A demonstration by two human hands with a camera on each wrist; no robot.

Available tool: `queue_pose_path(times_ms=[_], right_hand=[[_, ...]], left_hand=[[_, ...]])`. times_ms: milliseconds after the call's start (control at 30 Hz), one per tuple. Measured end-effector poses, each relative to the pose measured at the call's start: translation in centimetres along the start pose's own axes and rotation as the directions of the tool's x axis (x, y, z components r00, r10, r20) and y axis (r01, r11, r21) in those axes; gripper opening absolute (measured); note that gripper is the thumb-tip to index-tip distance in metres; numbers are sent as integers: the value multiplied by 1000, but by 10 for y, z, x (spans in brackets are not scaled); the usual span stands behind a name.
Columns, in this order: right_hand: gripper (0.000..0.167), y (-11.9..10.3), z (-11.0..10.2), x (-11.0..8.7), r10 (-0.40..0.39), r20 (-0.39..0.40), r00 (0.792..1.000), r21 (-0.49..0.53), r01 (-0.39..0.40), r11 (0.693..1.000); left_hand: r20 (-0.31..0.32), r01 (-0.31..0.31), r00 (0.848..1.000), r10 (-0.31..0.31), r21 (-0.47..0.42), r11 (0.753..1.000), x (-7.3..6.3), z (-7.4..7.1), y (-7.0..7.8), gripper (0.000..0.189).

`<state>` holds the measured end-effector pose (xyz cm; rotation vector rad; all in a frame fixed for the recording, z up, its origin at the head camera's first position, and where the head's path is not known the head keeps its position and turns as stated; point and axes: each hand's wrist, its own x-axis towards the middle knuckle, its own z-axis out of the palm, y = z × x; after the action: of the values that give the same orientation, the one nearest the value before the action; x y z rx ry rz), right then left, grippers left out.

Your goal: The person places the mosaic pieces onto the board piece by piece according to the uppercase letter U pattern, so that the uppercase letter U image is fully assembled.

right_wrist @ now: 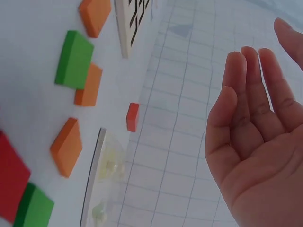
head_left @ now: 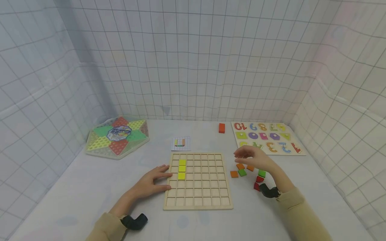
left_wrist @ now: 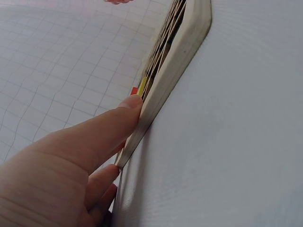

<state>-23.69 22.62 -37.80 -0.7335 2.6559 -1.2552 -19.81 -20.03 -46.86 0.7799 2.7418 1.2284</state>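
A wooden grid board [head_left: 197,192] lies flat, with three yellow square tiles [head_left: 182,169] in a column in its upper left cells. Along the board's left edge rests my left hand [head_left: 147,184], fingers spread; its thumb [left_wrist: 120,113] touches the rim in the left wrist view. My right hand [head_left: 254,158] is raised to the right of the board, fingers loosely bent, palm bare in the right wrist view. Below it lie loose orange tiles [head_left: 234,174], green tiles [head_left: 242,172] and red pieces [head_left: 260,179]. The right hand and wrist may cover part of this group.
Behind the board lies a small printed card [head_left: 181,144] with a coloured pattern. A red block [head_left: 221,128] sits farther back. At the right is a number-and-shape puzzle board [head_left: 295,150], at the left a hexagonal star-patterned game board [head_left: 119,147]. Gridded cloth walls [head_left: 193,67] enclose the table.
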Motion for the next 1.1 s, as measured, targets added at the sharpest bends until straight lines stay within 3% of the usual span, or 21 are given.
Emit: queue_pose_path(times_ms=[133,233,467,1100], right_hand=[[29,17,-7,-11,15,7,1000,17,-15,1000],[32,42,-9,-17,10,29,1000,43,-11,999],[30,63,-13,-37,39,75,996,54,-43,998],[32,93,-23,-63,63,137,989,53,-71,996]], left_hand=[[-1,-1,1000,1,5,1000,0,0,0,51],[-1,-4,1000,4,10,1000,0,0,0,51],[0,0,1000,0,7,1000,0,0,-1,50],[-4,14,1000,-14,21,1000,0,1,-1,50]])
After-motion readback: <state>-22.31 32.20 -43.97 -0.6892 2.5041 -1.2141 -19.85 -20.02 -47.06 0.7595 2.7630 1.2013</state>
